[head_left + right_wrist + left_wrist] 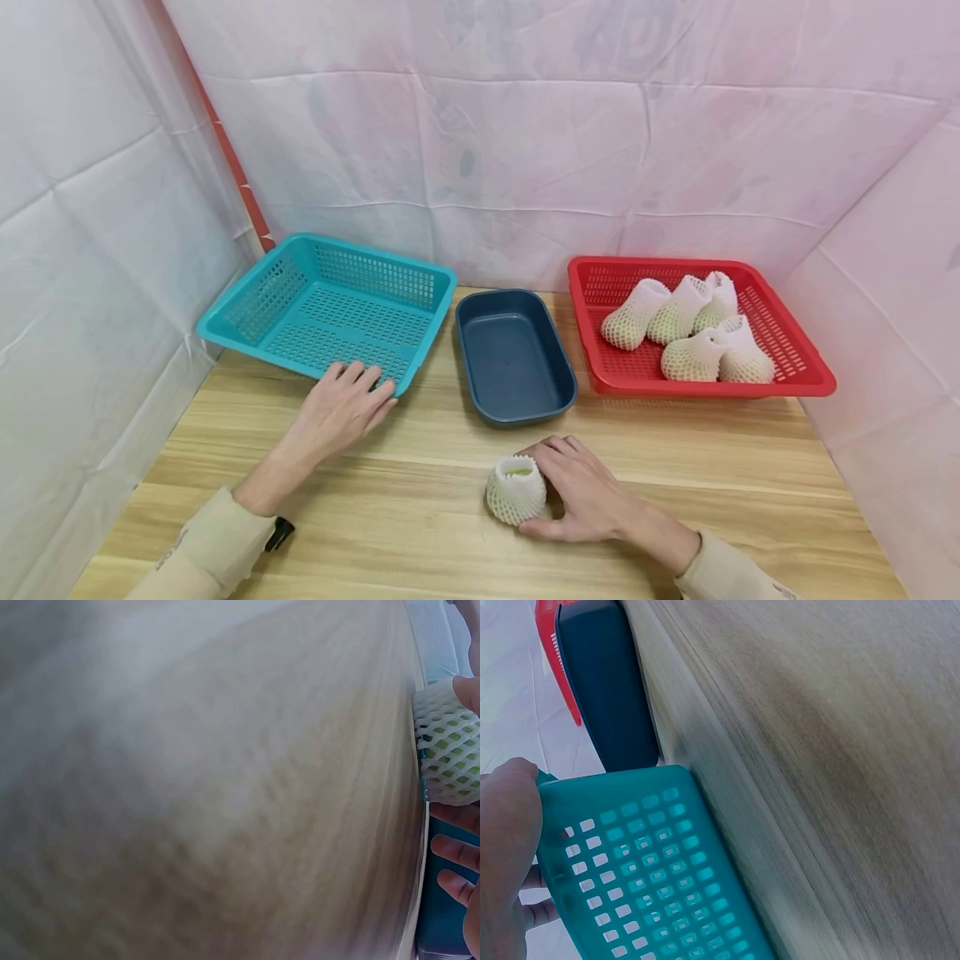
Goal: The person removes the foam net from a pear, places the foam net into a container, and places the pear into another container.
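Observation:
My left hand (341, 410) grips the near rim of the teal plastic basket (431, 333), its fingers hooked over the edge near the right corner. In the left wrist view the perforated side of this teal basket (641, 847) stands beside the hand (506, 832). On the table, my right hand (577, 496) holds a pale green fruit in a white foam net (516, 492), thumb on the near side and fingers on the far side. The net's top opening faces up. In the right wrist view the netted fruit (450, 754) shows between thumb and fingers.
A dark blue tray (513, 358) stands between the teal basket and a red basket (813, 375). Several fruits in foam nets (693, 358) lie in the red basket. Pale cloth walls (525, 158) enclose the wooden table (390, 533) at the back and sides.

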The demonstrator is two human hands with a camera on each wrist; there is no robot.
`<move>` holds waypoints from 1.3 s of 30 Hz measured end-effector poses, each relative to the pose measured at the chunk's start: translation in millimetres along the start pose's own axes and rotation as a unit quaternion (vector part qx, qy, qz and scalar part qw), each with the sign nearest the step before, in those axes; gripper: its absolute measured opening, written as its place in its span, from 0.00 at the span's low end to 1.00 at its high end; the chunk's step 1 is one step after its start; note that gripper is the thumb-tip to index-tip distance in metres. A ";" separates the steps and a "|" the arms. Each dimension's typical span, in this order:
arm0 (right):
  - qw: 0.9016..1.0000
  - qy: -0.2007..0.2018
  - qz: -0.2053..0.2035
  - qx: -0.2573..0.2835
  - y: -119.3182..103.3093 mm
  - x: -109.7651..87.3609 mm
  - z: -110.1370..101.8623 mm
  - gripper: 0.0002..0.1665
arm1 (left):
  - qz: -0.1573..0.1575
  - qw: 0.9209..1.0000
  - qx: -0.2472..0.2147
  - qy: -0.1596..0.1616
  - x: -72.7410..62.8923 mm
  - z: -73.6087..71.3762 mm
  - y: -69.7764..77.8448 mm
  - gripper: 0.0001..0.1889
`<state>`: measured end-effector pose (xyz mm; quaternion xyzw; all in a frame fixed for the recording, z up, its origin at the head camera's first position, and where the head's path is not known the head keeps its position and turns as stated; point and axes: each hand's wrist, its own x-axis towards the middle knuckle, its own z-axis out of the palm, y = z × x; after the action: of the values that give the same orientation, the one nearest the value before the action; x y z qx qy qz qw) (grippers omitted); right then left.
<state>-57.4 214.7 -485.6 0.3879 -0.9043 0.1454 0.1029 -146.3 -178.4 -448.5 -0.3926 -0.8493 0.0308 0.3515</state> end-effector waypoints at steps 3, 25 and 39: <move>1.000 0.009 -0.006 -0.008 0.5 -0.9 0.8 0.43 | 0.000 1.000 0.000 0.000 0.4 -0.4 0.0 0.24; 0.995 0.034 -0.037 -0.090 23.8 -3.7 -28.3 0.57 | -0.037 0.998 -0.050 -0.027 12.5 -11.0 16.2 0.39; 0.975 0.130 0.005 -0.178 55.5 -4.4 -66.3 0.48 | 0.021 0.994 -0.096 -0.056 31.6 -23.6 68.3 0.41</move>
<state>-90.1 276.9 -434.9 0.3363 -0.8967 0.0314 0.2861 -101.6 -114.8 -435.1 -0.4400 -0.8582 -0.0221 0.2634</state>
